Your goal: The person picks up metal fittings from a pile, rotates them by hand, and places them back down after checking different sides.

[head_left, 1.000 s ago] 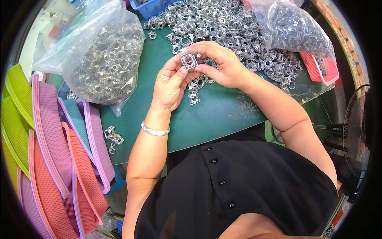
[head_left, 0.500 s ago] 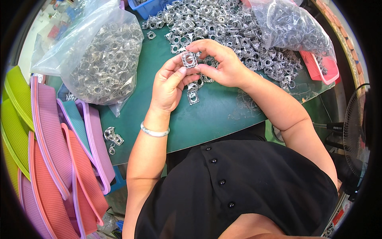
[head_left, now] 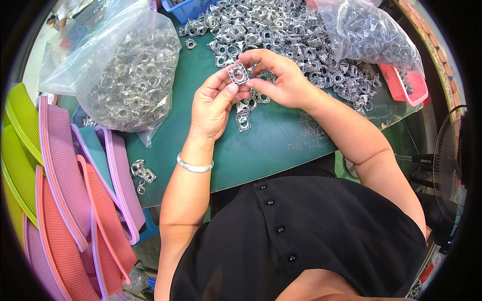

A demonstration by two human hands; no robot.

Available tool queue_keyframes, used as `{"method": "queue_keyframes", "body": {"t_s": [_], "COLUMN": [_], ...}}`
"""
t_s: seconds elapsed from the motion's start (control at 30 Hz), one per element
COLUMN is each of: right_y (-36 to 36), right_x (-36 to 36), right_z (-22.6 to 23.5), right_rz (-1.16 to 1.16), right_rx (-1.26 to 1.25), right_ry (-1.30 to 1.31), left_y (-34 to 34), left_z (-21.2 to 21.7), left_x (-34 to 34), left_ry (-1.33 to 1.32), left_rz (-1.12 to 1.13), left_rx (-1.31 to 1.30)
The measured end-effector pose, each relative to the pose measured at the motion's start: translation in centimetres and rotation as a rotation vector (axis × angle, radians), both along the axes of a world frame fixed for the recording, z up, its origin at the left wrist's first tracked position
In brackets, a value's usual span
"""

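Note:
Between my two hands is a small silver metal casting (head_left: pixel 238 73), squarish with a round hole through its middle. My left hand (head_left: pixel 215 103) pinches its lower left side between thumb and fingers; a pale bangle circles that wrist. The fingertips of my right hand (head_left: pixel 282 80) grip the casting's top and right edge. Just below my hands, a few like castings (head_left: pixel 243 121) lie on the green tabletop (head_left: pixel 261 155). Beyond them spreads a big heap of the same silver castings (head_left: pixel 281 30), partly hidden by my right hand.
A clear bag full of castings (head_left: pixel 133 85) stands at the left, another bag (head_left: pixel 374 35) at the far right above a pink basket (head_left: pixel 401 85). Stacked colourful baskets (head_left: pixel 65 165) crowd the left edge. A blue bin (head_left: pixel 188 9) is at the back; a black fan (head_left: pixel 447 160) stands right.
The casting has tilted and turned slightly in my fingers, moving a little up and left. My arms have hardly moved.

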State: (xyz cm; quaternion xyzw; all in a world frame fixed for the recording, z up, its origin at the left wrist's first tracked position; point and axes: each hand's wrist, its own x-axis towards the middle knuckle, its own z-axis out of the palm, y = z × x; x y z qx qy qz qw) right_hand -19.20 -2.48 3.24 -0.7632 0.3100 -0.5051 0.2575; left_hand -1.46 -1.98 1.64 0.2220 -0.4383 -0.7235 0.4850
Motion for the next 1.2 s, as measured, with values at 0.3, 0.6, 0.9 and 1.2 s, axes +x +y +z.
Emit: {"method": "queue_keyframes", "body": {"t_s": [0.3,0.6,0.9,1.2], "right_y": [0.06,-0.04,-0.27,-0.18], "right_x": [-0.35,-0.34,-0.17,-0.23], "right_z": [-0.08,-0.37,-0.55,-0.57], "right_rz": [0.015,0.001,-0.008,-0.019], "right_rx": [0.061,0.031,-0.001,0.026], "right_ry": [0.046,0.054,0.016,0.031], "left_y": [-0.29,-0.2,-0.26,-0.27], "left_z": [-0.58,-0.49,-0.67,-0.41], "left_x": [0.32,0.26,0.37,0.38], "left_ry": [-0.002,0.006,0.023,0.032], "left_rz": [-0.009,-0.004,-0.021,-0.028], "left_rx": [-0.011,0.009,0.007,0.032]}}
